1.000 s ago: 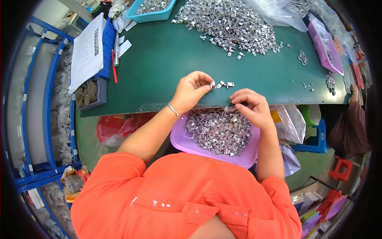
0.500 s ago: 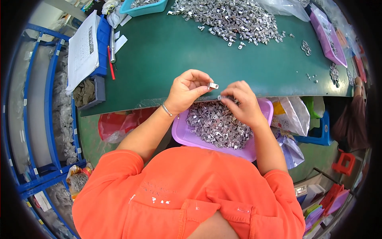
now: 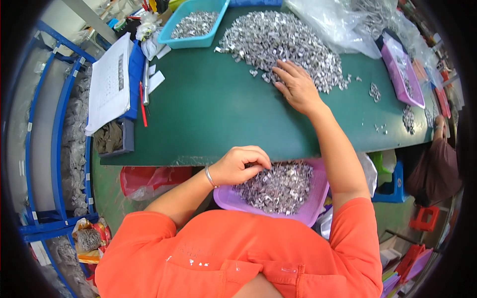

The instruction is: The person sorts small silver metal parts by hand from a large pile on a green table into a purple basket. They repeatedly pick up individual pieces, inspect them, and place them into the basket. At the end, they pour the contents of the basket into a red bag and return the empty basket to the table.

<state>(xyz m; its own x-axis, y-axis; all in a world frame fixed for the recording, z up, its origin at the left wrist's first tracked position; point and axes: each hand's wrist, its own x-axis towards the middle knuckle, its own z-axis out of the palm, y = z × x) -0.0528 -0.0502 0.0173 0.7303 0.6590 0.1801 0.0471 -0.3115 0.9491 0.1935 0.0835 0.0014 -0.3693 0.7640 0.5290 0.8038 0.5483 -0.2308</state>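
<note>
A big heap of small silvery metal clips [image 3: 293, 37] lies on the green table [image 3: 213, 104]. My right hand [image 3: 299, 90] is stretched out to the near edge of this heap, palm down, fingers extended over the pieces. Close to my body, my left hand [image 3: 237, 167] hangs over the left rear part of a purple plastic basket [image 3: 314, 211] filled with similar small metal parts [image 3: 278, 191]. Its fingers are curled together, and whatever they hold, if anything, is hidden.
A turquoise tray [image 3: 193, 43] of metal pieces stands at the far left. Papers [image 3: 110, 87], a red pen [image 3: 143, 110] and a grey box [image 3: 123, 141] sit along the left side. To the right are another purple basket [image 3: 416, 98] and a person's dark sleeve [image 3: 435, 166].
My right hand has moved away from my left and forward to the heap. My left hand has come down toward the basket; the metal clip it held no longer shows.
</note>
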